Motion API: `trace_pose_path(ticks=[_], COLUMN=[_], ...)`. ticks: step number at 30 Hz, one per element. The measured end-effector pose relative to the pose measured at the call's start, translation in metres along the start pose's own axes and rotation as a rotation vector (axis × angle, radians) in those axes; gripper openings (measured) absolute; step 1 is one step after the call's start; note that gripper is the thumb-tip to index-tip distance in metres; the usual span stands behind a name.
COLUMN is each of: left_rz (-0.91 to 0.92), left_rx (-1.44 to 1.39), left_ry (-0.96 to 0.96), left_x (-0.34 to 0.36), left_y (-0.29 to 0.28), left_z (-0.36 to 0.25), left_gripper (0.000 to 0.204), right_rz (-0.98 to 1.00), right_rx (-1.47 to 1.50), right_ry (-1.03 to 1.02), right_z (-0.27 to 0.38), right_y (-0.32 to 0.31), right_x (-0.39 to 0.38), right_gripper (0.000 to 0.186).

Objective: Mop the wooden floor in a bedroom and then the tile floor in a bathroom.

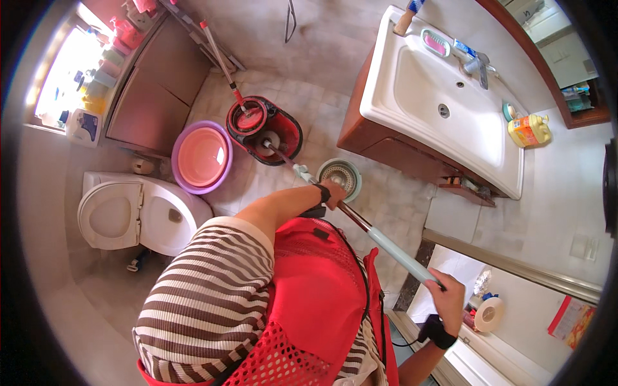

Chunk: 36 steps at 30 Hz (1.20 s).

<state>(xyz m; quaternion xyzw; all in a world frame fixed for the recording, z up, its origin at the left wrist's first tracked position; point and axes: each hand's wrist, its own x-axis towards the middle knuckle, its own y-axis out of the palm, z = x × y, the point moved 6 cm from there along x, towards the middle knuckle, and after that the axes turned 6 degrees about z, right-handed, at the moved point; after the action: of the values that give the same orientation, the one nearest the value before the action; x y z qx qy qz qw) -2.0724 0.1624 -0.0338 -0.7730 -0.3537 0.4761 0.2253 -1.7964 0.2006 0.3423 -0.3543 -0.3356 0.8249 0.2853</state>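
Note:
Both my hands are closed round the long handle of a mop [398,252], which slants from lower right to upper left. My left hand [333,194], with a dark band at its wrist, grips the metal pole midway. At the thick pale green upper end is my right hand [447,297], a black band round its wrist. The mop's lower end reaches into a red and black mop bucket [295,128]. A round disc shows at the pole's foot there; its underside is hidden. Just beyond my left hand, a pale green basin [355,178] with a perforated strainer sits on the floor.
A pink basin [201,154] inside a purple basin [178,177] stands left of the bucket. Another mop [219,55] has a red pole over the bucket. The toilet [164,222] is at left, the white washbasin [402,96] at right, and a doorway lower right.

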Motion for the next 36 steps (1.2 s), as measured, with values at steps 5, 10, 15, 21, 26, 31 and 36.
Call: trace_pose_path(ticks=[5,10,15,21,26,31,36], left_rz=[0.056,-0.071,-0.124,-0.292,-0.074,0.186,0.195], left_rx=[-0.118,-0.100,-0.116,0.033,-0.121,-0.010,-0.189], left_ry=[0.219,0.020,-0.046,0.143,0.073,0.161,0.227], left_x=[-0.001,0.022,0.006,-0.004,0.021,0.015,0.028], left_y=[-0.039,-0.023,-0.026,-0.053,-0.021,-0.015,-0.033], left_z=[-0.064,-0.015,0.020,-0.032,-0.002,-0.007,-0.058], left_gripper=[0.031,0.028,0.026,0.030,0.035,0.038,0.038], right_rz=[0.047,0.193,0.162,-0.014,-0.102,-0.056,-0.048], right_rx=[0.130,0.248,0.162,-0.013,-0.052,0.005,0.175], right_ry=[0.271,0.364,0.170,0.041,-0.047,0.047,0.244], right_z=[-0.058,-0.040,-0.022,0.001,0.007,-0.004,-0.063], right_y=[-0.044,-0.006,0.010,-0.064,-0.034,-0.014,-0.051], right_x=[-0.038,0.004,0.036,0.017,0.032,0.017,-0.027], right_gripper=[0.028,0.029,0.029,0.035,0.032,0.032,0.025])
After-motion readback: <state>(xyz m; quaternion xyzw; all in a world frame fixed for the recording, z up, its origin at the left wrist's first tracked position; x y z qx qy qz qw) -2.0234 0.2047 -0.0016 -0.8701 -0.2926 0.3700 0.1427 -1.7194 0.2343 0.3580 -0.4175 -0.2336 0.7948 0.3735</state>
